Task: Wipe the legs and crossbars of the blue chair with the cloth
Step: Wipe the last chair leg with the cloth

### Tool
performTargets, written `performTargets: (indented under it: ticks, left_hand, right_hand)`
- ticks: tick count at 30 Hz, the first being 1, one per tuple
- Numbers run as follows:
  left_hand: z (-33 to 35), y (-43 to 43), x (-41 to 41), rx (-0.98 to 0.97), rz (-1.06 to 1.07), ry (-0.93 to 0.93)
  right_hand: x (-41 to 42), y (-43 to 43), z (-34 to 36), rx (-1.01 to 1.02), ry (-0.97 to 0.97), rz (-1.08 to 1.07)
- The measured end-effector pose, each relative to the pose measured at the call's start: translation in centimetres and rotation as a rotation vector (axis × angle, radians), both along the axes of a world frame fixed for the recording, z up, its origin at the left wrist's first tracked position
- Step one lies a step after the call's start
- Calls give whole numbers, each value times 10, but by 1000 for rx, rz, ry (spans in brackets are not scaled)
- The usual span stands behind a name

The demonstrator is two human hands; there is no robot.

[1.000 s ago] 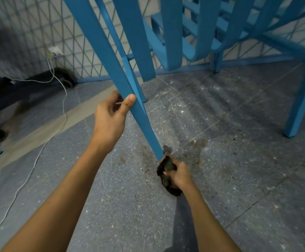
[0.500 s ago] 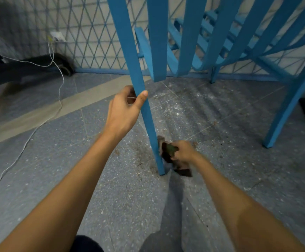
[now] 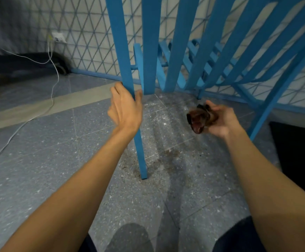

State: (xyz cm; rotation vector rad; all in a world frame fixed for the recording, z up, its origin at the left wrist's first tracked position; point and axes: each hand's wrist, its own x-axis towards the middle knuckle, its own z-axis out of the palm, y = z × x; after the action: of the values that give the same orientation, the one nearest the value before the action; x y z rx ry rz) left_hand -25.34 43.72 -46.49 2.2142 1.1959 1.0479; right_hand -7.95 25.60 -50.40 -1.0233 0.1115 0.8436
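Note:
The blue chair [image 3: 149, 42] fills the upper middle of the view, its slats and legs slanting down to the floor. Its near leg [image 3: 142, 157] stands on the speckled grey floor in front of me. My left hand [image 3: 125, 108] is wrapped around that leg at mid-height. My right hand [image 3: 219, 119] is off to the right of the leg, raised above the floor and apart from the chair. It holds a crumpled dark brown cloth [image 3: 198, 119]. Another blue leg [image 3: 268, 110] slants down at the right.
A white cable [image 3: 53, 82] runs from a wall socket [image 3: 58, 38] across the floor at left. A dark wheeled object [image 3: 38, 64] lies by the tiled wall. A dark mat or opening [image 3: 297, 157] is at the right. Dirt marks surround the leg's foot.
My right hand has lifted the cloth away from the bottom of the near leg, up and to the right. My left hand stays on the leg.

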Motion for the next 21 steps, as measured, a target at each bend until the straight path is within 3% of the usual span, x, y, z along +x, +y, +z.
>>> performTargets:
  ticks: [4, 10, 15, 21]
  left_hand:
    - [5, -4, 9, 50, 84, 86]
    - [10, 1, 10, -13, 43, 120]
    - [19, 27, 10, -101, 55, 144]
    - [22, 66, 17, -153, 89, 142]
  right_hand:
    - [8, 16, 22, 170, 17, -50]
    - [30, 25, 30, 509, 50, -66]
    - [35, 37, 35, 257, -248, 110]
    - [21, 65, 42, 52, -350, 92]
